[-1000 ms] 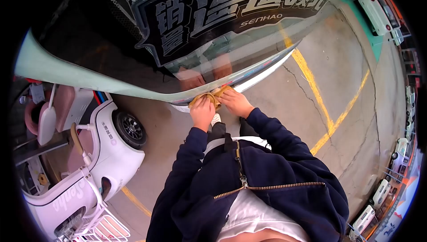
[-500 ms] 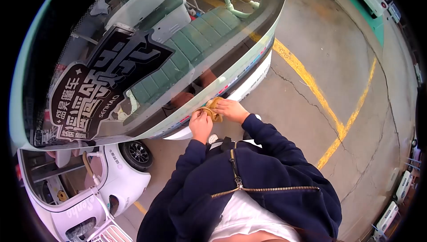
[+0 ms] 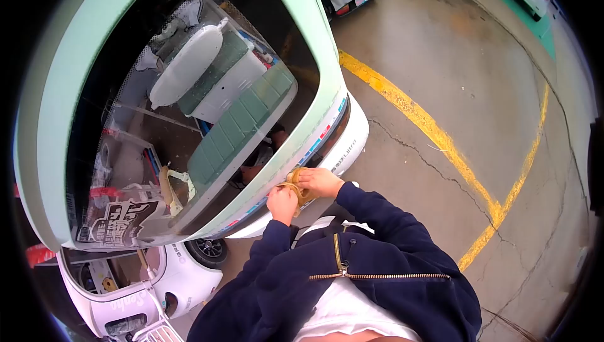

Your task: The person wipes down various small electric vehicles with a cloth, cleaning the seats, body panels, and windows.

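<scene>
My left hand [image 3: 282, 204] and my right hand [image 3: 321, 182] are close together at the lower edge of a pale green vehicle [image 3: 328, 108]. Between them they pinch a crumpled tan cloth [image 3: 304, 198], folded with a loop-like edge; its full shape is partly covered by the fingers. Both hands are closed on it. Just behind the hands, a strip with blue and red marks [image 3: 313, 143] runs along the green body below the large window. Whether the cloth touches the body, I cannot tell.
Through the window [image 3: 157, 147] show a green bench seat [image 3: 236, 125] and a white seat back [image 3: 187, 65]. A pinkish-white small vehicle [image 3: 145, 291] with a black wheel [image 3: 209, 251] stands at lower left. Yellow lines [image 3: 415, 118] cross the cracked floor on the right.
My view has shifted, so more of the green frame and less of the large window sticker shows. Both hands stay closed on the tan cloth at the vehicle's lower edge.
</scene>
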`<state>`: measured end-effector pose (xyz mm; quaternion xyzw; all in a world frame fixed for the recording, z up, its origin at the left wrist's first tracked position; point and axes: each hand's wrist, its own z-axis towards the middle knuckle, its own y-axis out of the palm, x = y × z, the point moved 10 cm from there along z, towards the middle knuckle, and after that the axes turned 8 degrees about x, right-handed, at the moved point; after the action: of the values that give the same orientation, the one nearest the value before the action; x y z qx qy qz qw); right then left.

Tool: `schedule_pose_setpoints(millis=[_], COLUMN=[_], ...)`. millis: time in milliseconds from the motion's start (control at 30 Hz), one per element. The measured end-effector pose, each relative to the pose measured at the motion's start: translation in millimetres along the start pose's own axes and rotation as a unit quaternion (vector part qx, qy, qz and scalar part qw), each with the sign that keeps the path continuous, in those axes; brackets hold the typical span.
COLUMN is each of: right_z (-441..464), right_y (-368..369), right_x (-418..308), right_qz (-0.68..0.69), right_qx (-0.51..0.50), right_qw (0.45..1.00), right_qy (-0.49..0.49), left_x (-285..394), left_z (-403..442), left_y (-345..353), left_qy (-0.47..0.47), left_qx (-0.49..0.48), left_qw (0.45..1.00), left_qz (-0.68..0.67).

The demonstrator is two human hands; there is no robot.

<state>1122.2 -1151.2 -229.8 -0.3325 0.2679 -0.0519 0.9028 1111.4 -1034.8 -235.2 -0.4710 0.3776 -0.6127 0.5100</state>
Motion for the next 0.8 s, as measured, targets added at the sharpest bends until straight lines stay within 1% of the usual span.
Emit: schedule_pose_setpoints(millis=[33,100,133,167,200,267,333,367,433,500,533,567,633,667,700,767,800], right_z=[-2.7,-5.1,-4.4,-7.5,-8.4,-12.8,-11.7,-12.7,-16.8,-20.0,-23.6,-28.2,-27.9,-38.5,-49.2,-44.1,-39.3], right_y=[0.6,-8.2,-17.2,-17.8,-27.5,-48.0,-76.2,-85.9,-105.9,-132.7,-143.2,-153.7,-189.1,-190.3,-192.5,-225.8,-232.5], right_x=[4.5,11.7,15.2,25.4,34.0,57.5,78.1,92.2,123.4,147.0,164.3,172.6,195.7,208.0,224.3,240.9,243.0], right_qz=[0.010,0.014,0.017,0.027,0.031,0.024,0.012,0.012,0.005,-0.012,0.020,0.028,0.019,0.027,0.049,0.043,0.053], right_qx=[0.003,0.015,0.029,-0.006,-0.004,-0.005,-0.017,-0.055,-0.064,-0.069,-0.098,-0.111,-0.068,-0.126,-0.194,-0.130,-0.137], right_qw=[1.000,1.000,0.999,0.998,0.998,0.997,1.000,0.998,0.998,0.997,0.992,0.991,0.996,0.989,0.971,0.980,0.979], right_qy=[0.006,0.010,0.015,0.057,0.059,0.073,0.009,0.000,0.026,0.021,0.072,0.072,0.057,0.076,0.134,0.147,0.144], left_x=[2.0,10.7,16.5,23.8,34.7,57.4,88.2,103.4,135.1,157.5,173.1,185.3,214.9,226.7,238.1,261.1,264.6], left_z=[2.0,6.4,8.4,11.5,17.2,30.6,48.1,59.4,84.4,102.6,115.2,126.0,153.6,163.6,174.5,198.1,206.0], left_y=[4.7,7.3,8.3,10.3,14.1,20.6,30.1,36.5,47.2,69.6,64.2,70.2,75.7,75.5,79.1,77.3,76.5], left_qy=[-0.007,-0.031,-0.036,-0.038,-0.039,-0.020,0.009,-0.002,-0.016,-0.013,-0.039,-0.054,-0.040,-0.025,-0.012,0.062,0.050], left_qx=[-0.024,-0.043,-0.037,-0.034,-0.046,-0.020,0.020,0.008,0.005,0.031,0.042,-0.010,-0.073,-0.075,-0.077,-0.019,-0.020], left_qw=[1.000,0.999,0.999,0.998,0.998,0.999,0.997,0.998,0.997,0.994,0.994,0.994,0.992,0.987,0.979,0.959,0.960], left_qz=[0.007,-0.008,-0.016,-0.025,-0.022,-0.038,-0.068,-0.063,-0.076,-0.101,-0.097,-0.094,-0.095,-0.141,-0.188,-0.277,-0.274])
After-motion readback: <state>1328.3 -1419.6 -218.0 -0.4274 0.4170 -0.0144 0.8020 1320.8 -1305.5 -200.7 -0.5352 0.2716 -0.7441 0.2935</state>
